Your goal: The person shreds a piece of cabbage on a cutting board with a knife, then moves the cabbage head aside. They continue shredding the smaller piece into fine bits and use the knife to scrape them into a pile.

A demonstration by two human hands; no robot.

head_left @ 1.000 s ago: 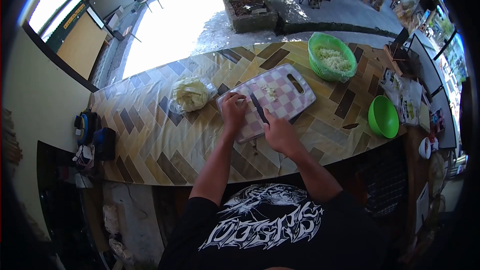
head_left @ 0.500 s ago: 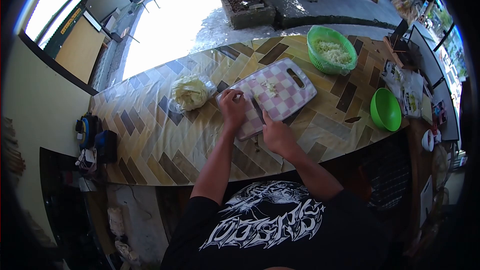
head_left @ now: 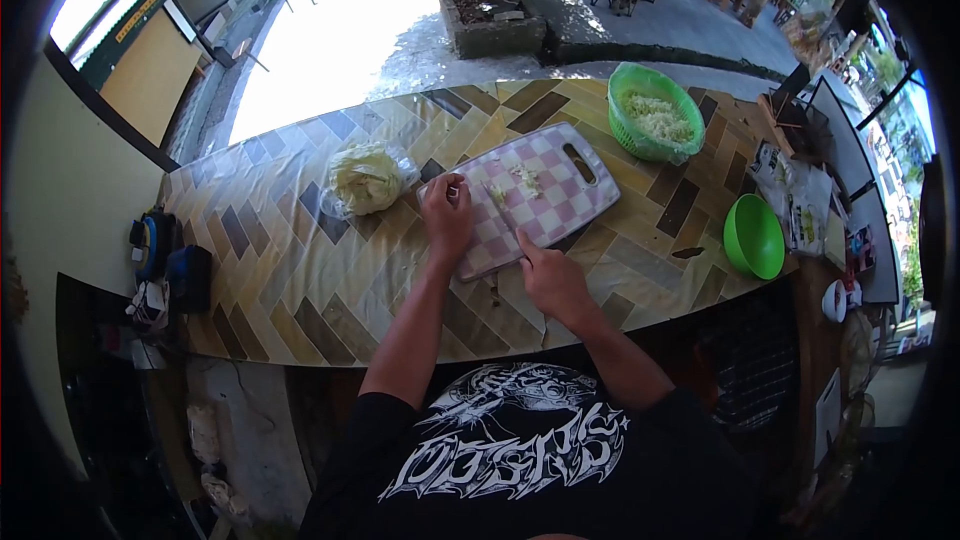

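Note:
A pink and white checkered cutting board (head_left: pixel 560 205) lies tilted on the patterned table. My right hand (head_left: pixel 555 280) is wrapped round the handle of a knife (head_left: pixel 506 214), whose blade points up and left over the board. At the board's left edge, my left hand (head_left: pixel 447 215) has its fingers curled around something pale, too small to name. Shredded cabbage (head_left: pixel 525 180) lies in a small pile on the board's middle. Left of the board, a cabbage (head_left: pixel 366 180) rests on clear plastic.
A green basket (head_left: pixel 625 125) of shredded cabbage stands beyond the board. An empty green bowl (head_left: pixel 754 237) is at the right, near plastic packages (head_left: pixel 805 210). Dark bags (head_left: pixel 187 278) sit at the table's left end.
The whole view has shifted slightly, so the table items appear further left. The knife stays in my right hand and my left hand remains curled at the board's left edge.

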